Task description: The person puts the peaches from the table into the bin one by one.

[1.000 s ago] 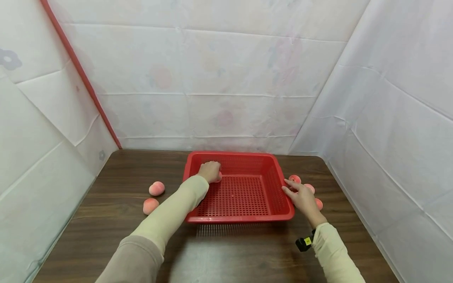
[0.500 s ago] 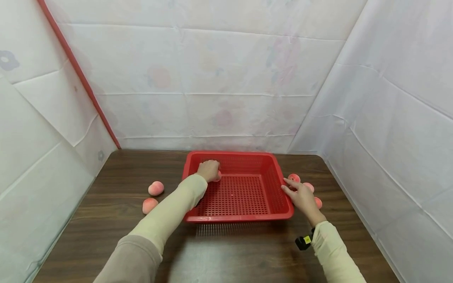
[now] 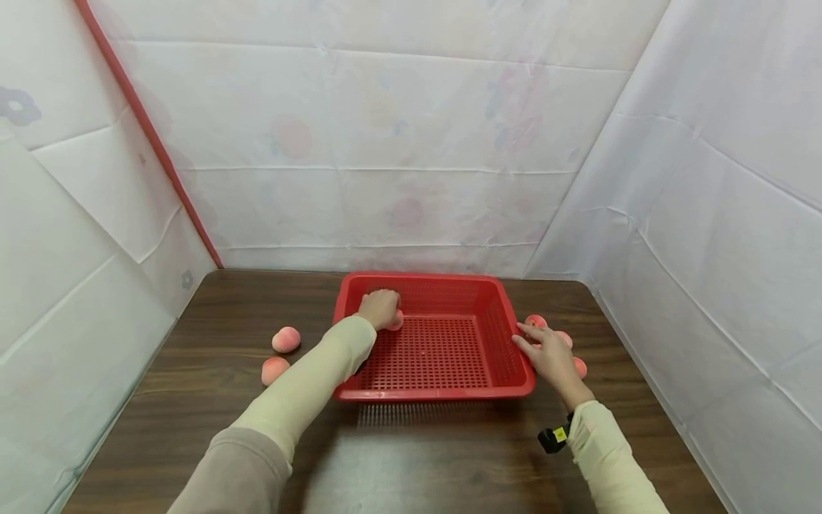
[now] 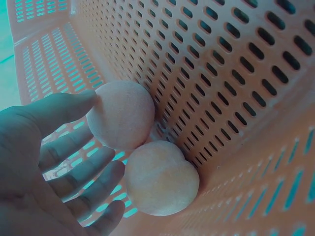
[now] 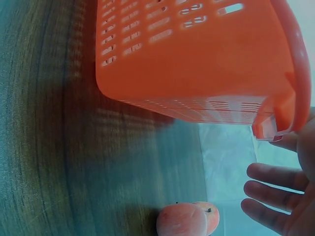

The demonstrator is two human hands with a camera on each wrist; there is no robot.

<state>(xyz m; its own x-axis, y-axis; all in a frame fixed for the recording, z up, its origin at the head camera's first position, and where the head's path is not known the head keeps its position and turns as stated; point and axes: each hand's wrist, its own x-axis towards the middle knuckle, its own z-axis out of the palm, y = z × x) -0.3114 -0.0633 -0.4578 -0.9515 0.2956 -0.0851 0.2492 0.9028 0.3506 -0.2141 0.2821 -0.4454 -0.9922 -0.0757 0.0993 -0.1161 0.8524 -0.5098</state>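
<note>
Inside the red plastic basket point(image 3: 424, 393), my left hand point(image 3: 377, 310) is at the far left corner. Two peaches lie against each other there in the left wrist view. The thumb of that hand touches the upper peach point(image 4: 121, 116), and the spread fingers sit close beside the lower peach point(image 4: 162, 179). Over the basket's right rim, my right hand point(image 3: 551, 360) rests with thumb and forefinger at the edge. Its other fingers point(image 5: 270, 194) extend loosely beside the basket wall. Several peaches point(image 3: 536, 322) lie under and around this hand, partly hidden by it.
Left of the basket, a pink peach point(image 3: 286, 339) and an orange-pink peach point(image 3: 275, 370) lie on the dark wood table point(image 3: 212, 428). White patterned sheets point(image 3: 411, 143) stand behind and at both sides. A black wrist camera point(image 3: 552, 440) hangs below my right wrist.
Both hands and the basket stay nearly in place. The small shift of the whole head view comes from slight head movement.
</note>
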